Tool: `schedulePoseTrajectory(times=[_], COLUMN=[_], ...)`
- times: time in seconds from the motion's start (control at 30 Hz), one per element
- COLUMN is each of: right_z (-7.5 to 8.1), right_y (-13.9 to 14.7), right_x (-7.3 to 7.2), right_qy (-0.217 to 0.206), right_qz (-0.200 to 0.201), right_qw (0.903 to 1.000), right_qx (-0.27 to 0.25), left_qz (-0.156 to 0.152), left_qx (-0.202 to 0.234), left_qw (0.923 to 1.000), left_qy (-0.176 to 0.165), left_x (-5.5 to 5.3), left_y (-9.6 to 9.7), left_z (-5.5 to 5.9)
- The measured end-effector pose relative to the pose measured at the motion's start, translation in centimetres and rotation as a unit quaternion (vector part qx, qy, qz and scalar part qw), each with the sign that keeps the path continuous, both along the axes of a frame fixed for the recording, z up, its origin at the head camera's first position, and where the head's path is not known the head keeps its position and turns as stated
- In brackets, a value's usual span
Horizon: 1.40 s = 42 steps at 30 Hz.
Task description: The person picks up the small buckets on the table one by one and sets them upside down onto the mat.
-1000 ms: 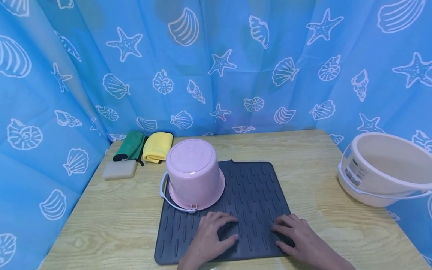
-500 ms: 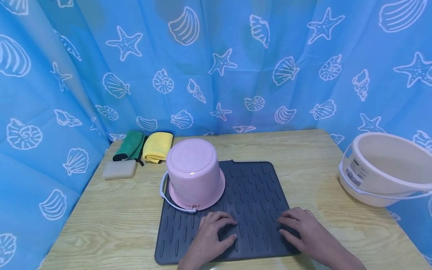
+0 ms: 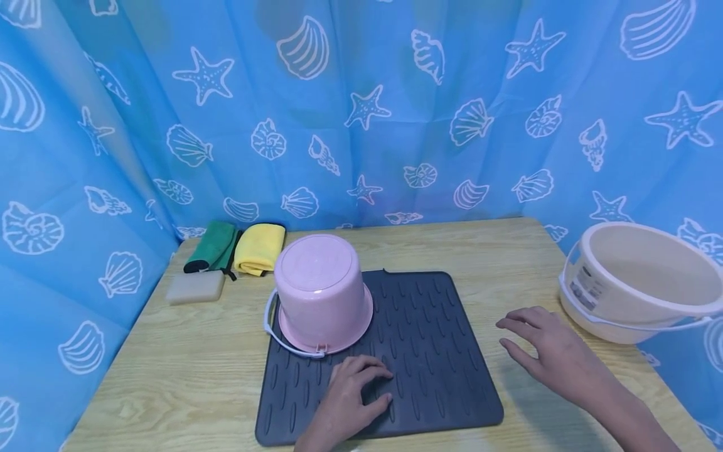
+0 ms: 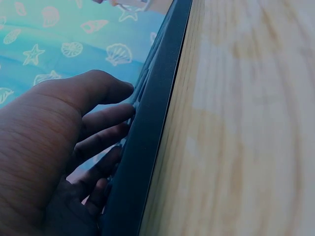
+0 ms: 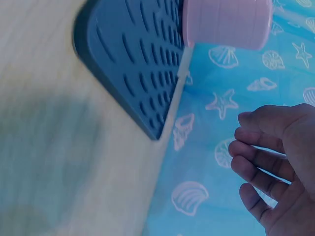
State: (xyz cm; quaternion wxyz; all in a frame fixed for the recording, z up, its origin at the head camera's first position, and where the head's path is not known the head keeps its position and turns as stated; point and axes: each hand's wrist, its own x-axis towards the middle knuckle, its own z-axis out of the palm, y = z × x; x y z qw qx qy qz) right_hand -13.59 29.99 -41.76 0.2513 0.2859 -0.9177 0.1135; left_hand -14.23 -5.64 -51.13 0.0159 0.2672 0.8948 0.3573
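Note:
My left hand [image 3: 353, 397] rests on the front part of a dark ridged drying mat [image 3: 435, 351], its fingers loosely bent and holding nothing. In the left wrist view its fingertips [image 4: 129, 110] meet the mat's surface by the edge. A pink bucket [image 3: 322, 295] stands upside down on the mat's left side, just beyond that hand, with its pale handle [image 3: 282, 339] lying out to the left. My right hand [image 3: 550, 351] is raised over the wood to the right of the mat, fingers relaxed and apart, nothing in them. A large cream bucket [image 3: 599, 289] stands upright close beyond it.
At the back left of the wooden table [image 3: 169, 376] lie a green folded cloth [image 3: 213, 246], a yellow folded cloth [image 3: 260, 248] and a pale flat block [image 3: 194, 287]. A blue shell-print curtain [image 3: 361, 150] hangs along the back and sides.
My right hand has left the mat's right edge, moving up and right toward the cream bucket. The left hand has stayed in place on the mat. The head view has shifted slightly.

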Motion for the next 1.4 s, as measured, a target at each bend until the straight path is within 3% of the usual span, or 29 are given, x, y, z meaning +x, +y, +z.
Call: schedulePoseTrajectory(times=[0.23,0.57,0.83,1.07,1.4], right_z=[1.7,3.3,4.1,4.6,4.0], right_y=[2.2,6.6,9.6,11.4,12.8], right_x=[-1.6,-2.8,-3.2,-3.0,-2.7], right_qy=[0.045,0.084,0.086,0.023,0.037], right_qz=[-0.013,-0.063,-0.158,-0.240,-0.243], right_qw=[0.9989,0.9944,0.9821,0.9672,0.9640], right_qx=[-0.002,0.014,0.055,0.079,0.101], left_qz=[0.007,0.003,0.001,0.003,0.002], left_qx=[0.001,-0.013,-0.014,-0.010,-0.007], left_qw=[1.0000,0.9998,0.9997,0.9996,0.9997], left_qy=[0.007,-0.017,-0.021,-0.024,-0.025], left_x=[0.1,0.0,0.0,-0.1,-0.1], left_y=[-0.3,0.0,0.1,0.2,0.2], left_z=[0.0,0.1,0.0,0.1,0.1])
